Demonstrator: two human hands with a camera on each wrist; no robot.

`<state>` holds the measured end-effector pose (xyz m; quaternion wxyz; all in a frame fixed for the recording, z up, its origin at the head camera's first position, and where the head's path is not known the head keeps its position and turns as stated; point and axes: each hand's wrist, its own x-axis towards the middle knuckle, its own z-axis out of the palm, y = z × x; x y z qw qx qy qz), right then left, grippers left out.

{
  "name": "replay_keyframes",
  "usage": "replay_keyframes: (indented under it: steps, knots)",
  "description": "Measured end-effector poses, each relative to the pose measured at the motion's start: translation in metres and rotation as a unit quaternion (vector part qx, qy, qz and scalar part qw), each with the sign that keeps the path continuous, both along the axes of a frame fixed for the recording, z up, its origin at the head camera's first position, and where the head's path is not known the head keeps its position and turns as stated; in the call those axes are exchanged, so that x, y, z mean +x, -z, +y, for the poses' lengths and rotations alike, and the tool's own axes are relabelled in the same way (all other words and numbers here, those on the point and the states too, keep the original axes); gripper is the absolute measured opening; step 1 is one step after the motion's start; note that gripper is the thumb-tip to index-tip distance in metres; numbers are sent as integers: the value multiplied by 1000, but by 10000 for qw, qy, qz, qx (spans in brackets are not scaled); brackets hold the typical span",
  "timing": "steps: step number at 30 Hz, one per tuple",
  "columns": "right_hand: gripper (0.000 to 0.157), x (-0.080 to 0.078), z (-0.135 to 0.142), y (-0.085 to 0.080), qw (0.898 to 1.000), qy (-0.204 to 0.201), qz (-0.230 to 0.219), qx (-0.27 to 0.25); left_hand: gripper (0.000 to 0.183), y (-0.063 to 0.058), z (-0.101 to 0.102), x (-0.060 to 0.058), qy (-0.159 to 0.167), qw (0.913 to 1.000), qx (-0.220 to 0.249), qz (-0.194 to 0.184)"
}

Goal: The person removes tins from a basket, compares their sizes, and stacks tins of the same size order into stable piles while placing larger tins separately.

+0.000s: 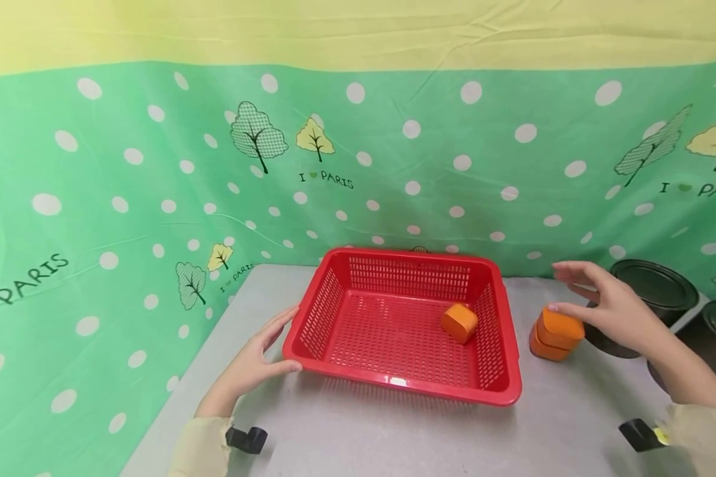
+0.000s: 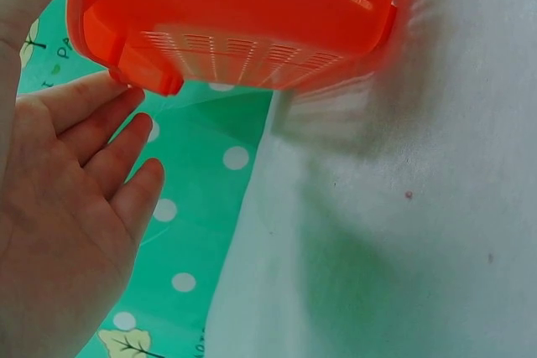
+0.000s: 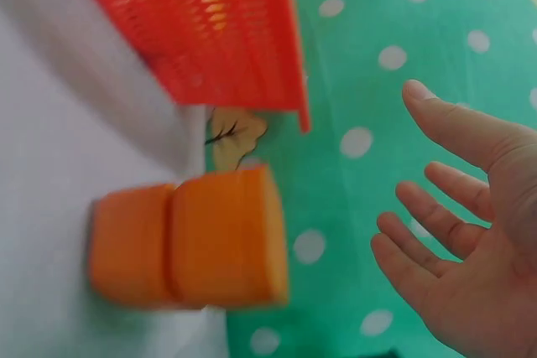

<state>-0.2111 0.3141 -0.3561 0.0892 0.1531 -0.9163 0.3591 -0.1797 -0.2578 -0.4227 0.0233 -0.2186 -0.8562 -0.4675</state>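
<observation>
A red perforated plastic basket (image 1: 394, 391) stands on the table, with one orange rounded block (image 1: 460, 322) lying inside near its right wall. My left hand (image 1: 252, 364) is at the basket's left side, fingers extended. In the left wrist view, fingertips of the left hand (image 2: 80, 182) touch the basket's rim (image 2: 151, 77). Two orange rounded blocks (image 1: 556, 333) are stacked right of the basket. Over and behind this stack hovers my right hand (image 1: 617, 305), fingers spread. The right wrist view shows a gap between the right hand (image 3: 470, 241) and the stacked blocks (image 3: 222, 241).
Two dark round lidded containers stand at the right, one (image 1: 656, 288) behind the right hand and another (image 1: 713, 351) nearer the edge. A green dotted cloth (image 1: 394, 165) hangs behind and left of the grey-white table (image 1: 394, 437).
</observation>
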Motion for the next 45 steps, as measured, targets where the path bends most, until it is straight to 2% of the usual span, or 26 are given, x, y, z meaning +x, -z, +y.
replay_keyframes:
  steps: [5,9,13,18,22,29,34,39,42,45]
  knots:
    - [67,-8,-24,-20,9999,-60,-85,39,96,0,-1,-1,-3,10000,10,19]
    - [65,-19,-47,-34,9994,-324,17,-95,95,1,-1,-1,-13,10000,10,16]
    - [59,-29,-73,-44,9974,-623,211,-290,95,1,-2,-2,-60,10000,-22,2]
    - [58,-41,-107,-50,9948,-873,48,-527,94,1,-1,-2,-61,10000,-24,-10]
    - [54,-54,-130,-46,9911,-1087,-90,-760,94,0,-1,-1,-56,10000,-22,-17]
    - [49,-69,-160,-25,9844,-1507,-54,-904,94,1,-1,0,-34,10000,21,-30]
    - [49,-76,-167,-6,9783,-1870,-464,-763,94,2,-1,0,-37,10000,7,-25]
    - [48,-80,-165,5,9617,-2405,-1309,-135,95,2,-1,0,-43,10000,-11,-29]
    - [46,-83,-163,6,9411,-2771,-1925,225,95,2,-1,0,-33,10000,14,-14]
    - [45,-86,-161,5,9218,-2942,-2427,693,95,2,-1,0,-48,10000,40,-25]
